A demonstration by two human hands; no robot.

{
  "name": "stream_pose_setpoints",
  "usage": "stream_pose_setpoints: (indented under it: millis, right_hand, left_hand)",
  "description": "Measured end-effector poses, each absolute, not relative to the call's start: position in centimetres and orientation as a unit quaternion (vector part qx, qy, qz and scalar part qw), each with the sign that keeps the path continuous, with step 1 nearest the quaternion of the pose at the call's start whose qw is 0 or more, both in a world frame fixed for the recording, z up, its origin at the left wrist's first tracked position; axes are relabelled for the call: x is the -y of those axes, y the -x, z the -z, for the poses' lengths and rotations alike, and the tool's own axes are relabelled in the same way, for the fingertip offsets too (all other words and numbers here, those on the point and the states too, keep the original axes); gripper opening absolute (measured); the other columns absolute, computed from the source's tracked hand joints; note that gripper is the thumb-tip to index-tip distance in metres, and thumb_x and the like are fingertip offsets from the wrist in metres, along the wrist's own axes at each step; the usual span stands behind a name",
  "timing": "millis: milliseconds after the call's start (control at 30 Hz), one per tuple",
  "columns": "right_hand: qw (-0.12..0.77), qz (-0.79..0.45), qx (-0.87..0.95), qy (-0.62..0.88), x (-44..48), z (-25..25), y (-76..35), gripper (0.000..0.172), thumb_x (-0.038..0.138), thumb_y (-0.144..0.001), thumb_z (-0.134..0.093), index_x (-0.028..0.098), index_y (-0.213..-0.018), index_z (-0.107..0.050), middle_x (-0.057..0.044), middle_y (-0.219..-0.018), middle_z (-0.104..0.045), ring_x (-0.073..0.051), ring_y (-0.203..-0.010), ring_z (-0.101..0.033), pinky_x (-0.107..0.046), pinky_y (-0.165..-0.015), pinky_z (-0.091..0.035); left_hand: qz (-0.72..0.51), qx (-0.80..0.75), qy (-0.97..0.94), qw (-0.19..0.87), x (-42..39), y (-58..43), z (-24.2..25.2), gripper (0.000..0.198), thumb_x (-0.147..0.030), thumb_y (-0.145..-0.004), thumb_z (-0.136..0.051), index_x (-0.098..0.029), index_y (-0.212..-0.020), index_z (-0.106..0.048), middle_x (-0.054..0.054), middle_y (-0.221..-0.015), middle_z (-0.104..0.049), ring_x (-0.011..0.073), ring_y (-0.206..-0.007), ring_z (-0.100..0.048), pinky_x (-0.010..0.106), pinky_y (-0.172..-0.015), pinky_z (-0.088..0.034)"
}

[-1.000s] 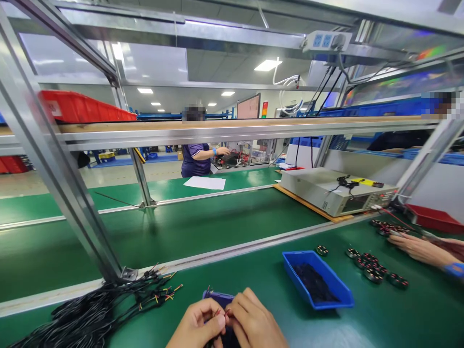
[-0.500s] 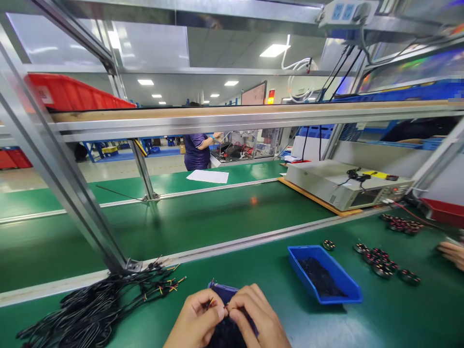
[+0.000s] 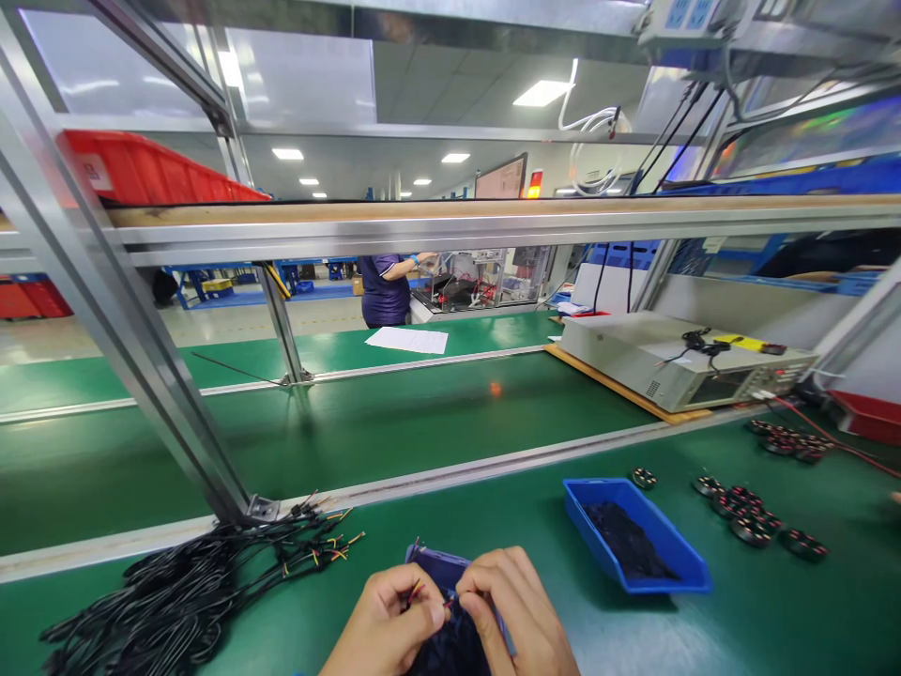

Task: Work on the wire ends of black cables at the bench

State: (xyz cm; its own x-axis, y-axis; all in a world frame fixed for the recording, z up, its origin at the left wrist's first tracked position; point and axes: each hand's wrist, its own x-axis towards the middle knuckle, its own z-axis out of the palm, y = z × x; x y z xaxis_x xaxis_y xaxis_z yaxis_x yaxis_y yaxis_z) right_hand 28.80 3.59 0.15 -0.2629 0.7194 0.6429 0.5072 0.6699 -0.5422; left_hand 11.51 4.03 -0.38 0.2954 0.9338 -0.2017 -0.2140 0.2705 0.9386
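My left hand (image 3: 387, 627) and my right hand (image 3: 517, 615) meet at the bottom edge over a small purple tray (image 3: 437, 566) holding dark parts. Both pinch the coloured tips of a thin wire (image 3: 429, 596) between thumb and fingers. A heap of black wires with red and yellow ends (image 3: 190, 587) lies on the green table to the left. A blue bin (image 3: 686, 568) with dark small pieces stands to the right.
Several round coil parts (image 3: 746, 516) lie on the green mat at right, more (image 3: 785, 439) farther back. A beige instrument box (image 3: 686, 361) sits on a wooden board. A metal frame post (image 3: 133, 319) slants at left. A person (image 3: 386, 286) works far behind the conveyor (image 3: 352, 427).
The view has tilted down and left slightly. The co-worker's hand at the right edge has withdrawn almost out of sight. My hands keep working the wire over the purple tray.
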Motion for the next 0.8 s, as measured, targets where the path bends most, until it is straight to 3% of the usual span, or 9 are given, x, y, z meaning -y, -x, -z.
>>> stream_pose_setpoints:
  millis: [200, 300, 467, 800]
  right_hand:
    - [0.476, -0.106, 0.799, 0.352, -3.55, -0.18, -29.02, 0.018, 0.017, -0.098, -0.053, 0.023, -0.094, -0.069, -0.005, -0.082, -0.070, -0.020, -0.077, -0.065, -0.030, -0.069, -0.056]
    - [0.530, -0.219, 0.735, 0.362, -3.52, -0.04, -29.00, 0.016, 0.026, -0.097, -0.058, 0.024, -0.098, -0.074, -0.006, -0.084, -0.072, -0.018, -0.069, -0.068, -0.024, -0.062, -0.058]
    - [0.591, -0.381, 0.590, 0.397, -3.50, 0.14, -28.54, 0.017, 0.039, -0.090, -0.069, 0.024, -0.090, -0.077, -0.003, -0.077, -0.071, -0.015, -0.057, -0.066, -0.019, -0.054, -0.057]
    - [0.566, -0.244, 0.693, 0.374, -3.37, -0.30, -29.00, 0.011, 0.018, -0.088, -0.067, 0.025, -0.090, -0.076, -0.003, -0.083, -0.076, -0.018, -0.072, -0.073, -0.019, -0.068, -0.060]
  left_hand:
    - [-0.414, -0.442, -0.457, 0.652, -3.95, -11.30, 1.05, 0.053, -0.067, -0.066, -0.077, -0.017, -0.065, -0.059, -0.007, -0.045, -0.046, 0.0046, -0.036, -0.032, 0.018, -0.036, -0.017]
    - [-0.398, -0.443, -0.462, 0.657, -3.97, -11.10, 1.36, 0.054, -0.069, -0.067, -0.075, -0.017, -0.065, -0.059, -0.007, -0.042, -0.044, 0.0048, -0.034, -0.032, 0.018, -0.035, -0.016]
    - [-0.382, -0.424, -0.472, 0.672, -3.83, -11.05, 1.11, 0.056, -0.071, -0.064, -0.075, -0.017, -0.065, -0.060, -0.008, -0.040, -0.043, 0.0052, -0.034, -0.031, 0.019, -0.035, -0.015]
    - [-0.371, -0.436, -0.469, 0.673, -3.77, -11.29, 0.63, 0.057, -0.072, -0.062, -0.075, -0.017, -0.064, -0.059, -0.009, -0.039, -0.040, 0.0048, -0.035, -0.026, 0.020, -0.037, -0.015]
